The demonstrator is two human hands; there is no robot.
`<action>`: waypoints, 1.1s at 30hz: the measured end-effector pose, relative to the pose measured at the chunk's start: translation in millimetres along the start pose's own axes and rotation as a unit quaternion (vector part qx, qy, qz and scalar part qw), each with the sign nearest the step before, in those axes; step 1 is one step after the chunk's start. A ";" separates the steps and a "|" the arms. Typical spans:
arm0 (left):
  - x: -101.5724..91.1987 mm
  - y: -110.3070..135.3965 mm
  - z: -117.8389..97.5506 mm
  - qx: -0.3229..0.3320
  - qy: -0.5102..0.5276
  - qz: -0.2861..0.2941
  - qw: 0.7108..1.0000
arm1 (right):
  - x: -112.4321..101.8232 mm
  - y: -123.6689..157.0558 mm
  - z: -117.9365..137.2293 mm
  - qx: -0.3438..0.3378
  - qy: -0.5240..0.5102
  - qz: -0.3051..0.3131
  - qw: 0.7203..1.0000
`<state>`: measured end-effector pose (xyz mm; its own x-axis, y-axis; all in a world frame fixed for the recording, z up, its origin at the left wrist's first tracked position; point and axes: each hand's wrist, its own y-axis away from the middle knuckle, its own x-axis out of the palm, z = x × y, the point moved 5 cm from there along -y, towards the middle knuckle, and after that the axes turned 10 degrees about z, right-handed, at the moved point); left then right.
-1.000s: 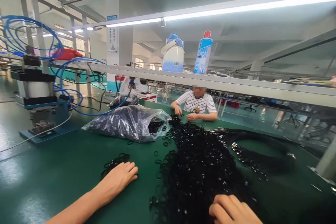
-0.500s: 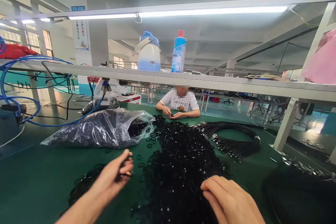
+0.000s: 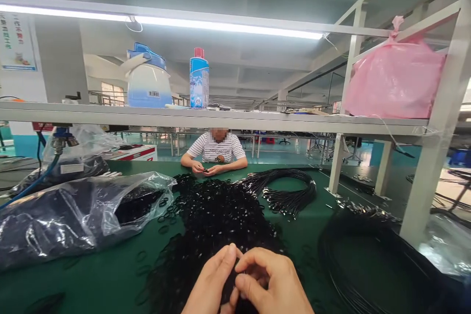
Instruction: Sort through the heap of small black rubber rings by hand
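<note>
A big heap of small black rubber rings point(image 3: 217, 216) covers the middle of the green table point(image 3: 103, 270). At the bottom edge my left hand point(image 3: 211, 282) and my right hand point(image 3: 270, 282) meet over the near end of the heap. Their fingers are curled together around a clump of black rings held between them. Both thumbs and forefingers touch above the clump.
A clear plastic bag point(image 3: 73, 213) of black rings lies at the left. A coiled bundle of black cords point(image 3: 290, 191) lies behind the heap, another dark coil point(image 3: 371, 260) at the right. A person in a striped shirt point(image 3: 215, 154) works opposite. A jug point(image 3: 147, 83), spray can point(image 3: 199, 78) and pink bag point(image 3: 395, 81) sit on the shelf.
My left hand lifted rings from the small pile at the left and came over to my right hand; both now hold rings together. The view swung to the right.
</note>
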<state>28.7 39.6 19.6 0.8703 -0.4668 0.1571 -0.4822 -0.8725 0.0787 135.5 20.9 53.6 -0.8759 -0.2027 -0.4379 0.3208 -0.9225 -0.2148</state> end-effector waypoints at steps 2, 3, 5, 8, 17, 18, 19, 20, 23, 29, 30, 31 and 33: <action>-4.0 2.1 2.4 -0.018 0.013 -0.001 1.000 | -1.0 -2.1 -8.8 0.004 -0.061 0.003 0.998; -5.9 3.8 2.7 -0.022 0.019 -0.004 1.000 | -1.5 -3.1 -13.1 0.004 -0.083 0.002 0.997; -10.1 7.7 1.4 -0.022 0.030 -0.014 0.999 | -2.6 -4.6 -20.6 0.002 -0.115 -0.003 0.993; -16.9 12.3 -2.3 -0.028 0.043 -0.023 0.998 | -6.2 -5.7 -26.7 0.004 -0.149 -0.020 0.989; -18.0 7.4 -3.2 -0.007 -0.075 0.029 0.997 | -3.4 -6.4 -25.6 0.013 -0.176 0.006 0.984; -17.6 6.2 -2.9 0.002 -0.092 0.020 0.996 | -2.0 -6.8 -26.3 0.014 -0.176 0.006 0.984; -18.0 5.2 -2.8 0.010 -0.098 0.009 0.995 | -1.5 -7.1 -27.2 0.017 -0.175 0.002 0.984; -19.3 4.4 -3.1 0.019 -0.093 -0.005 0.995 | -1.5 -7.4 -28.0 0.019 -0.174 -0.004 0.985; -30.4 3.7 -4.9 0.041 -0.043 -0.050 0.997 | -4.8 -8.4 -29.9 0.016 -0.189 -0.028 0.981; -47.5 7.7 0.8 0.005 -0.068 -0.036 0.997 | -9.6 -9.2 -33.4 0.003 -0.238 -0.068 0.969; -46.0 8.7 2.5 0.000 -0.085 -0.021 0.996 | -8.9 -8.8 -32.7 0.001 -0.238 -0.066 0.969; -43.8 9.6 3.6 0.000 -0.099 -0.010 0.995 | -7.5 -8.4 -31.7 0.003 -0.236 -0.058 0.970; -37.7 11.2 5.3 0.001 -0.117 0.011 0.993 | -3.8 -7.3 -29.1 0.011 -0.230 -0.032 0.973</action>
<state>-9.0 46.6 9.3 0.8592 -0.5063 -0.0740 -0.5014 -0.8619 0.0755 146.9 37.9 31.4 -0.9639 -0.2658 0.0143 0.2572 -0.9439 -0.2070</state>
